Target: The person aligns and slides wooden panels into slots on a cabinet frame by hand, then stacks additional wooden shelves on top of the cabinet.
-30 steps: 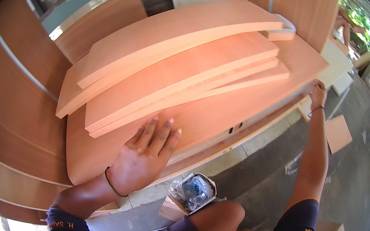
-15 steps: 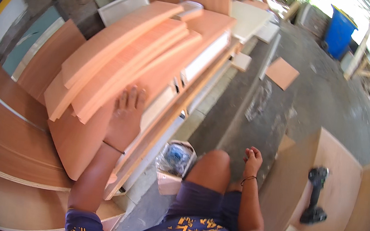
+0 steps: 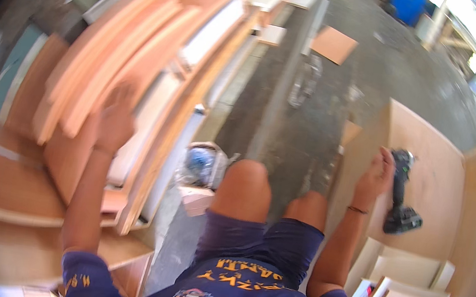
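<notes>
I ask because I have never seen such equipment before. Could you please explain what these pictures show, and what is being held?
There is no robot here, just a person working bare-handed. One wide camera worn on the head looks down, so straight edges bend and the corners are black. At the left, stacked boards lie on a larger panel. The left hand is at these boards, but blur hides whether it touches them. The right hand is close beside a dark cordless drill; I cannot tell whether they touch. Nothing is clearly held in either hand. Left of the knees is an open box with something in clear plastic inside.
</notes>
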